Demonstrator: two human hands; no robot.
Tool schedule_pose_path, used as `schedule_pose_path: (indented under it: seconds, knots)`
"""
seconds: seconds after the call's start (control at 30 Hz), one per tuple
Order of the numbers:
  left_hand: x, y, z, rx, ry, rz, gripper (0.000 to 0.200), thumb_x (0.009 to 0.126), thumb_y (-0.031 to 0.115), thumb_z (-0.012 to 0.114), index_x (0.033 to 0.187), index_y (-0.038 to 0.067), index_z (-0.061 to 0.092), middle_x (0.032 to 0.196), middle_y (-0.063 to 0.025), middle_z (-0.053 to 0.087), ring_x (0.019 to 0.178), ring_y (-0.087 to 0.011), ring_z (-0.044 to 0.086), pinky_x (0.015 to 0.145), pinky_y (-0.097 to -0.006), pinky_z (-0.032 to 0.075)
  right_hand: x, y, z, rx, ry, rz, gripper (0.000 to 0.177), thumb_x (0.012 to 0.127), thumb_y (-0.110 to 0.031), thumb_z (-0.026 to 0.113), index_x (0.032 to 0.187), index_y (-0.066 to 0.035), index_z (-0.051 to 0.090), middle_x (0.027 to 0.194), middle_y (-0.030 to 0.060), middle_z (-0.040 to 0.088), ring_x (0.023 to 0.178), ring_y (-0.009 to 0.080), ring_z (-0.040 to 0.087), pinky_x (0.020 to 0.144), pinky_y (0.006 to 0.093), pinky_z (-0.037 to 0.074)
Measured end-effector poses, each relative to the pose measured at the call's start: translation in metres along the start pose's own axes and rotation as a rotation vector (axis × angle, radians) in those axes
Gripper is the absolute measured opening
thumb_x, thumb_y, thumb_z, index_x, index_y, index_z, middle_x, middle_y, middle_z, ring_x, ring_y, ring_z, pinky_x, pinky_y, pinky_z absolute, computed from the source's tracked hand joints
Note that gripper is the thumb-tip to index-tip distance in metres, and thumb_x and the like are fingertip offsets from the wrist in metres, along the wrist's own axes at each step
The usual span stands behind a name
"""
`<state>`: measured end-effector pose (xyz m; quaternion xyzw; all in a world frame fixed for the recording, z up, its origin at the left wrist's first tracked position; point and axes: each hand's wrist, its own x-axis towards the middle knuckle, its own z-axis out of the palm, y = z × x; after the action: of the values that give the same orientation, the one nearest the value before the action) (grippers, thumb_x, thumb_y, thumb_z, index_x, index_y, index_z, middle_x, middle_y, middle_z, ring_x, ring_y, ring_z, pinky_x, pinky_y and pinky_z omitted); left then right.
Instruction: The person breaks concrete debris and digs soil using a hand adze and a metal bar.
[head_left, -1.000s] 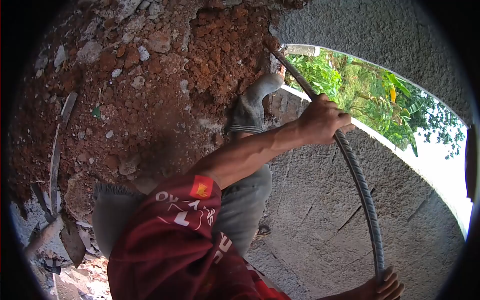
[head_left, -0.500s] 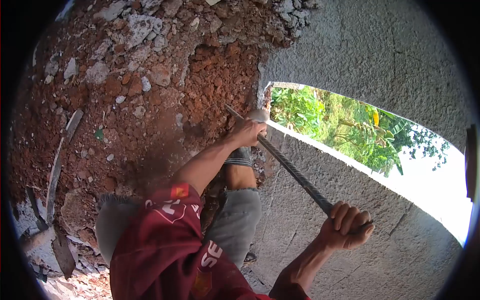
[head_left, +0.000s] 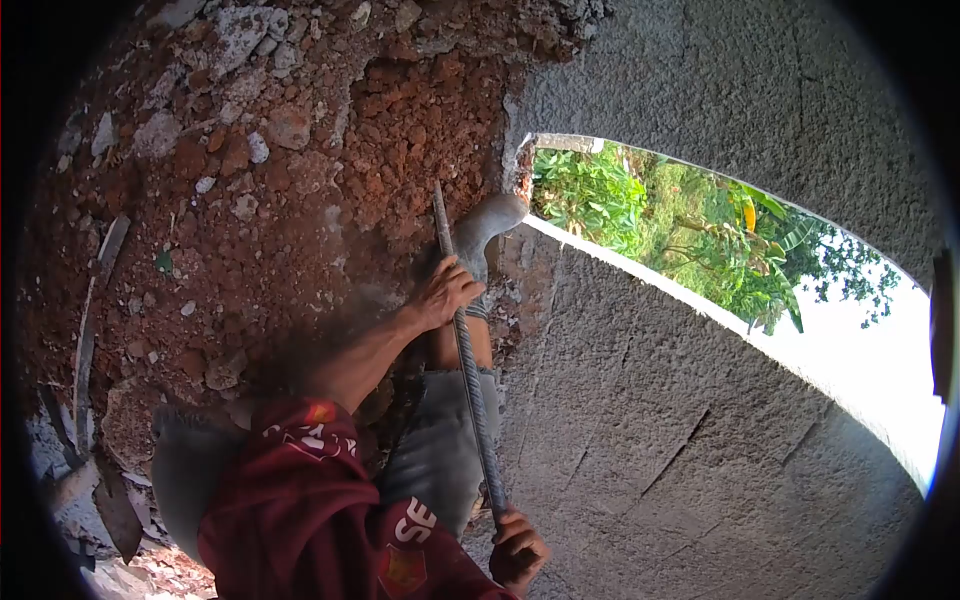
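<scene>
A long ribbed steel bar (head_left: 472, 385) runs up and slightly left through the middle of the view, its narrow tip over loose red soil (head_left: 400, 140). My left hand (head_left: 446, 296) is wrapped round its upper part, a short way below the tip. Near the bottom of the view, my right hand (head_left: 518, 552) is closed round the lower end. Behind the bar, my foot in a grey sock (head_left: 490, 222) rests beside the dug patch, close to the wall's corner.
To the right rises a rough grey cement wall (head_left: 640, 470) with an opening onto green plants (head_left: 670, 235). Rubble (head_left: 240, 45) and broken soil cover the left side. A long thin strip (head_left: 95, 310) and a flat blade-like piece (head_left: 118, 515) lie at far left.
The bar has swung steeper. My right hand came left and down with its lower end; my left hand shifted left and slightly down. The tip moved a little up and left.
</scene>
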<state>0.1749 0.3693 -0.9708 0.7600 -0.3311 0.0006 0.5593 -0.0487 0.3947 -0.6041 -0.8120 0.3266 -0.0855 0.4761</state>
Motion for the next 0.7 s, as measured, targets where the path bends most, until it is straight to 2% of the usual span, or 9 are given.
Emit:
schedule_pose_path:
  seconds: [0.1, 0.17, 0.23, 0.3, 0.33, 0.4, 0.5, 0.57, 0.7]
  knots:
    - [0.041, 0.017, -0.013, -0.177, 0.116, 0.029, 0.030, 0.080, 0.016, 0.063, 0.107, 0.005, 0.059, 0.089, -0.0102, 0.057, 0.092, -0.0291, 0.055, 0.097, -0.0472, 0.036, 0.046, -0.031, -0.027, 0.021, -0.016, -0.209, 0.077, 0.084, -0.079, 0.022, 0.062, -0.008, 0.041, 0.056, 0.0079, 0.054, 0.065, 0.0259, 0.058, 0.097, 0.0543, 0.039]
    - [0.070, 0.030, -0.017, -0.191, 0.162, 0.066, 0.032, 0.082, 0.021, 0.065, 0.108, 0.005, 0.058, 0.091, -0.0076, 0.060, 0.090, -0.0269, 0.056, 0.089, -0.0425, 0.038, 0.084, -0.073, -0.038, 0.157, -0.068, -0.387, 0.055, 0.093, -0.053, 0.050, 0.076, -0.001, 0.055, 0.059, 0.0095, 0.056, 0.061, 0.0201, 0.059, 0.073, 0.0386, 0.054]
    - [0.105, 0.049, -0.029, -0.197, 0.223, 0.104, 0.028, 0.083, 0.022, 0.065, 0.106, 0.006, 0.059, 0.089, -0.0061, 0.062, 0.086, -0.0243, 0.058, 0.083, -0.0411, 0.040, 0.101, -0.106, -0.067, 0.190, -0.034, -0.378, 0.050, 0.083, -0.061, 0.060, 0.062, -0.019, 0.044, 0.058, -0.0056, 0.033, 0.055, 0.0117, 0.039, 0.066, 0.0367, 0.037]
    - [0.137, 0.082, -0.048, -0.246, 0.270, 0.145, 0.022, 0.084, 0.023, 0.065, 0.101, 0.009, 0.062, 0.086, -0.0048, 0.064, 0.080, -0.0214, 0.061, 0.076, -0.0400, 0.043, 0.105, -0.150, -0.076, 0.527, 0.405, -0.431, 0.057, 0.080, -0.068, 0.058, 0.062, -0.015, 0.046, 0.054, -0.0031, 0.033, 0.054, 0.0166, 0.035, 0.065, 0.0372, 0.034]
    - [0.154, 0.098, -0.057, -0.280, 0.307, 0.179, 0.018, 0.084, 0.022, 0.065, 0.098, 0.011, 0.063, 0.084, -0.0040, 0.065, 0.076, -0.0201, 0.062, 0.073, -0.0395, 0.044, 0.115, -0.183, -0.081, 0.425, 0.051, -0.421, 0.058, 0.082, -0.068, 0.054, 0.062, -0.014, 0.047, 0.052, -0.0019, 0.033, 0.053, 0.0185, 0.034, 0.067, 0.0381, 0.033]
    - [0.184, 0.142, -0.081, -0.298, 0.461, 0.223, 0.015, 0.082, 0.026, 0.069, 0.084, 0.012, 0.062, 0.067, 0.0002, 0.062, 0.059, -0.0194, 0.061, 0.056, -0.0366, 0.046, 0.122, -0.240, -0.118, 0.403, 0.268, -0.556, 0.056, 0.087, -0.063, 0.051, 0.060, -0.015, 0.047, 0.050, -0.0012, 0.035, 0.053, 0.0169, 0.037, 0.067, 0.0381, 0.032]
    - [0.203, 0.198, -0.122, -0.426, 0.384, 0.239, 0.021, 0.077, 0.030, 0.073, 0.078, 0.013, 0.061, 0.062, -0.0023, 0.061, 0.057, -0.0218, 0.063, 0.055, -0.0385, 0.049, 0.147, -0.326, -0.166, 0.648, -0.087, -0.658, 0.047, 0.089, -0.053, 0.054, 0.060, -0.017, 0.046, 0.051, -0.0047, 0.038, 0.049, 0.0118, 0.036, 0.063, 0.0385, 0.035]
    - [0.193, 0.199, -0.133, -0.370, 0.321, 0.187, 0.026, 0.075, 0.033, 0.074, 0.077, 0.011, 0.061, 0.063, -0.0034, 0.061, 0.056, -0.0233, 0.063, 0.053, -0.0382, 0.049, 0.170, -0.344, -0.148, 0.761, -0.372, -0.601, 0.046, 0.092, -0.051, 0.050, 0.061, -0.017, 0.044, 0.052, -0.0024, 0.041, 0.048, 0.0142, 0.036, 0.064, 0.0394, 0.037]
    - [0.132, 0.090, -0.100, -0.319, 0.515, -0.195, 0.039, 0.074, 0.036, 0.078, 0.062, 0.007, 0.054, 0.053, -0.0088, 0.057, 0.045, -0.0255, 0.058, 0.045, -0.0391, 0.044, 0.253, -0.214, -0.033, 0.730, -0.275, -0.642, 0.041, 0.098, -0.037, 0.047, 0.064, -0.015, 0.039, 0.047, -0.0034, 0.036, 0.040, 0.0085, 0.030, 0.049, 0.0279, 0.032]
